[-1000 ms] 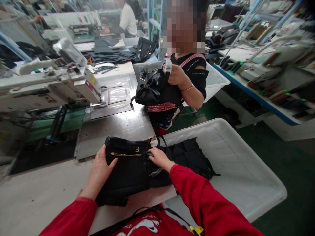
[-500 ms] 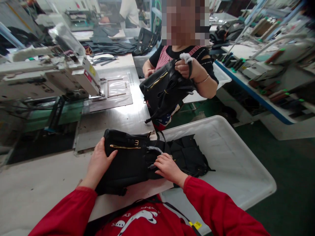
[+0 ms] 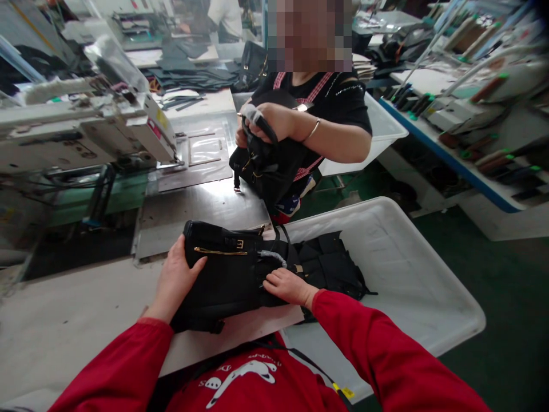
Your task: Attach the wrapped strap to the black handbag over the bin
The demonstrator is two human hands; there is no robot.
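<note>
Centre frame, black fabric handbag with gold zip [image 3: 227, 274] lies flat on table edge, left hand [image 3: 174, 280] cupped on its near end, right hand [image 3: 286, 284] apparently pinching its wrapped strap [image 3: 272, 257]; checking stage; next calls for freeing that strap.

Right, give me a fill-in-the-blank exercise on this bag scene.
1. The left hand rests on a black bag whose zipper is ____ in colour.
2. The right hand emerges from a ____ sleeve.
3. More black bags lie in a white ____.

Missing words: gold; red; tray
</note>
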